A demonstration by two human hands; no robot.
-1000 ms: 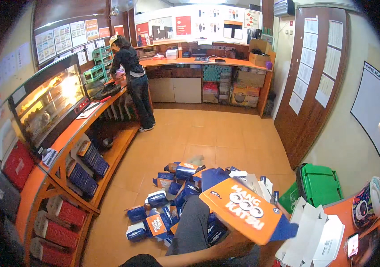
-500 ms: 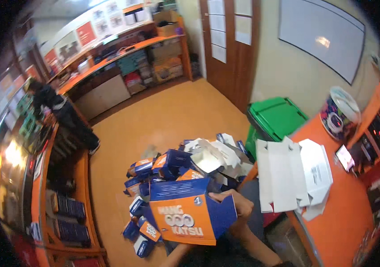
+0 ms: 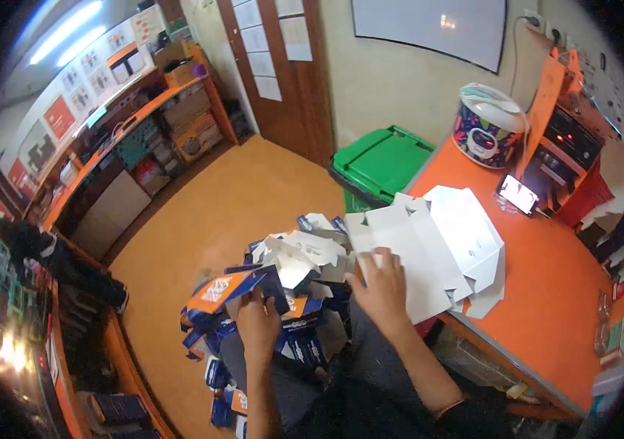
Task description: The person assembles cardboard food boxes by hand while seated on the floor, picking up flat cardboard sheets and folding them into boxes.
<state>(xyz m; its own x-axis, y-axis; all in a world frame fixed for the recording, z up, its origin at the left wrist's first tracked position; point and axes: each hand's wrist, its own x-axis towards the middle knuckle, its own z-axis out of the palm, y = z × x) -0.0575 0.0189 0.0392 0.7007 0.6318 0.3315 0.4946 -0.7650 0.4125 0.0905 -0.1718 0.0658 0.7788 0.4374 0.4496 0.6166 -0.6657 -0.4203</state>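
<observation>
My left hand [image 3: 257, 325] grips a blue and orange cardboard box [image 3: 215, 290] by its near side, above a heap of folded boxes [image 3: 301, 347] in the same colours. The box is tilted, and its far side is hidden from me. My right hand [image 3: 383, 291] has its fingers spread at the left edge of some flat white box blanks [image 3: 418, 249], holding nothing; whether the fingertips press on the card I cannot tell. These blanks overlap one another and jut out over the edge of an orange table [image 3: 538, 307]. A white-sided open carton [image 3: 290, 267] lies on the heap.
A green lidded bin [image 3: 385, 162] stands beyond the table. On the table are a patterned rice cooker [image 3: 489, 128] and a lit phone [image 3: 518, 194]. Another person [image 3: 56, 256] bends over a counter at the left. Orange shelving [image 3: 118, 344] runs along the left side.
The box was in front of me at both hands; now the left hand alone has it, farther left over the heap. My right hand has moved to the white blanks. My view has turned right.
</observation>
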